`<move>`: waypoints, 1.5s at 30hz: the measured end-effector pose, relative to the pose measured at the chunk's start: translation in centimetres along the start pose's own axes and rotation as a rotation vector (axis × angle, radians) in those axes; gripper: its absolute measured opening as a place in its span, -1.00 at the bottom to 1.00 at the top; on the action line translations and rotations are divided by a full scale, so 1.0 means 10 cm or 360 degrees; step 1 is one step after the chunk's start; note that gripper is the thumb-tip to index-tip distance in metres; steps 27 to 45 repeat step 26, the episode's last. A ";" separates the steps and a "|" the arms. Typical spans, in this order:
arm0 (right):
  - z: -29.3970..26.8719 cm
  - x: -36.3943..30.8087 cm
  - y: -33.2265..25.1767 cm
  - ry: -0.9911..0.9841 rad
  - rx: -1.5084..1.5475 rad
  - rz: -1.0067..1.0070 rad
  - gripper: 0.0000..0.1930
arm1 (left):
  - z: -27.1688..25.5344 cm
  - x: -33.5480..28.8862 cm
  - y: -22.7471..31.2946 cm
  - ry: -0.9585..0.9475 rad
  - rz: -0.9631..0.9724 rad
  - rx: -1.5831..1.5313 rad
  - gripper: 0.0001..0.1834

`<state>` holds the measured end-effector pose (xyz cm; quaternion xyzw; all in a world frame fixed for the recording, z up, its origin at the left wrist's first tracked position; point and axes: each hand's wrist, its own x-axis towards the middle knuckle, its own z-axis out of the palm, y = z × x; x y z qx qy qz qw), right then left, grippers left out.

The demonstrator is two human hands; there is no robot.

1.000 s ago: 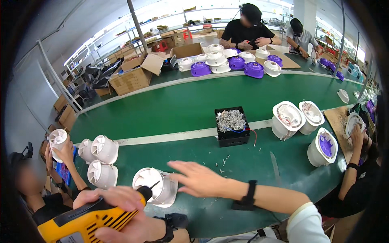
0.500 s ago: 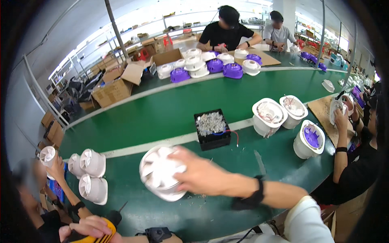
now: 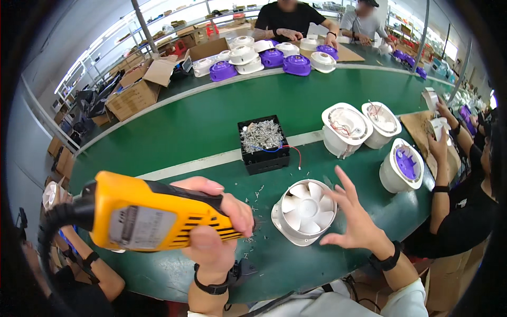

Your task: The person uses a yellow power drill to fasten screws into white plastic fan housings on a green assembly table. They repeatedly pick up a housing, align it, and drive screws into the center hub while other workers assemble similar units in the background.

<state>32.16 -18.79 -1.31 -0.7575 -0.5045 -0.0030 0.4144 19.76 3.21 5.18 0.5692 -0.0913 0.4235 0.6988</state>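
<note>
My left hand (image 3: 219, 219) is wrapped round a yellow and black corded power screwdriver (image 3: 142, 211), raised over the left part of the table. The tool's tip points right, toward a round white fan housing (image 3: 308, 208). That housing rests on the green table with its white fan blades facing up. Beside it, my right hand (image 3: 351, 214) is open, thumb and fingers spread around its right side. Whether a fingertip touches the rim, I cannot tell. Loose screws (image 3: 256, 203) lie scattered between the tool and the housing.
A black box of screws (image 3: 264, 153) with red and blue wires stands beyond the housing. Several white housings (image 3: 346, 129) stand at the right. White and purple shells (image 3: 269, 58) are piled across the green table (image 3: 206, 116). Co-workers sit left, right and opposite.
The fan housing, earlier in my right hand, now stands on the table farther right, released. My left hand has lifted the screwdriver from the lower left toward the middle. The view has shifted.
</note>
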 end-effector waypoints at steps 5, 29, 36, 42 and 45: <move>0.19 0.15 0.07 -0.0250 -0.0103 0.0124 0.17 | 0.14 -0.07 -0.17 0.0085 -0.0165 -0.0161 -0.32; 0.22 0.25 0.13 -0.0358 0.0009 0.0169 0.12 | 0.07 0.00 -0.48 -0.0012 -0.0176 0.0447 -0.31; 0.22 0.25 0.13 -0.0358 0.0009 0.0169 0.12 | 0.07 0.00 -0.48 -0.0012 -0.0176 0.0447 -0.31; 0.22 0.25 0.13 -0.0358 0.0009 0.0169 0.12 | 0.07 0.00 -0.48 -0.0012 -0.0176 0.0447 -0.31; 0.22 0.25 0.13 -0.0358 0.0009 0.0169 0.12 | 0.07 0.00 -0.48 -0.0012 -0.0176 0.0447 -0.31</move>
